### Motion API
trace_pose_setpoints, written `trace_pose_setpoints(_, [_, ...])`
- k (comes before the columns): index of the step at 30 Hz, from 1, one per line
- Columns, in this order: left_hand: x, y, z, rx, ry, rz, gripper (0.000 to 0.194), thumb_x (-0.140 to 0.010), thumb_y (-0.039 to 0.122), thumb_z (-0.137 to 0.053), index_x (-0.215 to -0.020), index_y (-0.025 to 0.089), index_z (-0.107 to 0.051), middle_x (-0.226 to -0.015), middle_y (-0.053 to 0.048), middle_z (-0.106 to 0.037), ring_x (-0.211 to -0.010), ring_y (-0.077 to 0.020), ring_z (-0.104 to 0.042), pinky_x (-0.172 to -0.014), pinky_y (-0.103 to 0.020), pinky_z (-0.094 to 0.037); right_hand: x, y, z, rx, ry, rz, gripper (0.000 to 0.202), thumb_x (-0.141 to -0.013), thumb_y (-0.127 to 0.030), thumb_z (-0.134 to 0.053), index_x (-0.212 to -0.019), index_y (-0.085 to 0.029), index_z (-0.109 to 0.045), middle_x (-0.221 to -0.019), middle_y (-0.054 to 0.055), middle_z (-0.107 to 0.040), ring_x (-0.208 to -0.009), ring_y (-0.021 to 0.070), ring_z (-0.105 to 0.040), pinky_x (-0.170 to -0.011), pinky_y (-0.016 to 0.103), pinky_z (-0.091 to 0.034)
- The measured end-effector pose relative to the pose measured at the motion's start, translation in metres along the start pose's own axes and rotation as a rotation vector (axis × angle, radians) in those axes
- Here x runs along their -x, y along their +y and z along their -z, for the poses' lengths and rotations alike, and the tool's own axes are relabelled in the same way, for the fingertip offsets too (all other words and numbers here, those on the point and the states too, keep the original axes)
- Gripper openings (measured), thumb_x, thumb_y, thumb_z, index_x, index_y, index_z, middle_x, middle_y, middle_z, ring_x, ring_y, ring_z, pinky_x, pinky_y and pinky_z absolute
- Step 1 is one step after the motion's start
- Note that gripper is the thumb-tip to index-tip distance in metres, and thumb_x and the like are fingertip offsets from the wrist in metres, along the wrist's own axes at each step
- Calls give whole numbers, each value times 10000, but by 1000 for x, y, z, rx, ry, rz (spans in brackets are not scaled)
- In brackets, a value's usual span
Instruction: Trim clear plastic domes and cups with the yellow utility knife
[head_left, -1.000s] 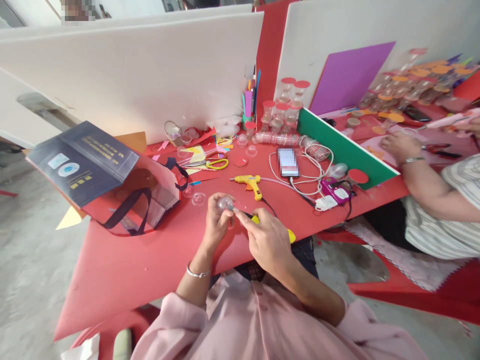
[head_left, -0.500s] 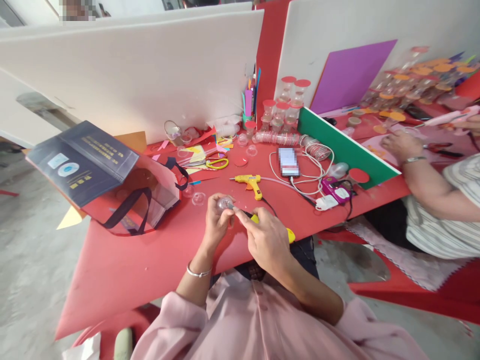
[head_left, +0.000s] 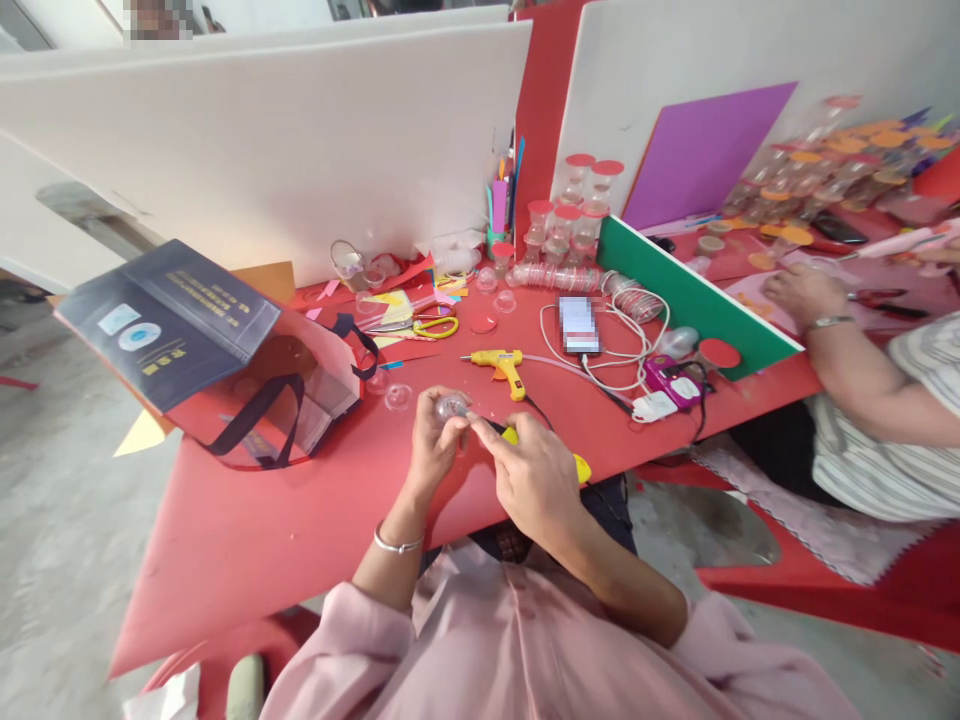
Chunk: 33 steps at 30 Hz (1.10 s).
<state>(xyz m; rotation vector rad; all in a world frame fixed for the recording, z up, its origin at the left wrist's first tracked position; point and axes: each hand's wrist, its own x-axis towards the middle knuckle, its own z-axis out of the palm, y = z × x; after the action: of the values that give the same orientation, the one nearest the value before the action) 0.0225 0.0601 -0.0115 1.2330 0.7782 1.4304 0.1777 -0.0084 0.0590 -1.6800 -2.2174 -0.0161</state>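
A small clear plastic cup (head_left: 451,406) is gripped by my left hand (head_left: 435,440) above the red table (head_left: 300,520). My right hand (head_left: 536,470) is closed around a tool with yellow handles (head_left: 582,469), probably scissors, whose tip meets the cup; the fingers cover most of it. Just beyond my hands lies a yellow glue gun (head_left: 501,368), pointing left. Another clear cup (head_left: 397,397) rests on the table left of my left hand. Farther back are yellow-handled scissors (head_left: 435,324) among paper scraps.
A dark gift bag (head_left: 202,330) lies at the left. Behind are a phone (head_left: 578,325) with white cables, a purple power strip (head_left: 671,382), stacked clear cups (head_left: 555,277) and a green board (head_left: 690,297). Another person's hand (head_left: 806,295) is at the right.
My hands hold nearly the same pose around the cup. The camera view has shifted very slightly. At the right, the other person's hands have moved a little.
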Motion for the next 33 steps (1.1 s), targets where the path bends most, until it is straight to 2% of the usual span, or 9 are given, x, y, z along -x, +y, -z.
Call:
trace_pose_setpoints(8, [-1,0,0,18,8,9,488,-859,542,-726,-1170,253,-485,-1073,-39,-634,-485,-39,-527,-394,-174,-428,-2,4,1,-60,-30,15,526,-991,-176,-465,-1468,-384,-546,-988,64,-590,-876,185,-562,-732,282,-403])
trace_pose_setpoints(18, [0,-1,-1,-4,19,-2,448,-870,526,-721,-1122,237,-490,-1039,-33,-652,-467,-31,-507,-412,-171,-428,1,1,0,-4,-8,-3,550,-975,-167,-486,-1481,-378,-530,-1052,88,-591,-904,206,-555,-765,309,-404])
trace_pose_setpoints(28, [0,2,-1,5,5,3,466,-863,528,-727,-1146,240,-496,-1052,-40,-643,-463,-33,-509,-397,-175,-425,0,4,2,-45,-23,8,572,-982,-163,-472,-1503,-397,-496,-1025,70,-596,-905,194,-570,-751,287,-412])
trace_pose_setpoints(33, [1,2,-1,-11,10,3,446,-873,535,-713,-1124,239,-494,-1048,-36,-648,-473,-30,-506,-409,-167,-435,1,3,0,-34,-11,0,531,-987,-182,-479,-1477,-382,-534,-1055,81,-599,-920,204,-571,-763,304,-407])
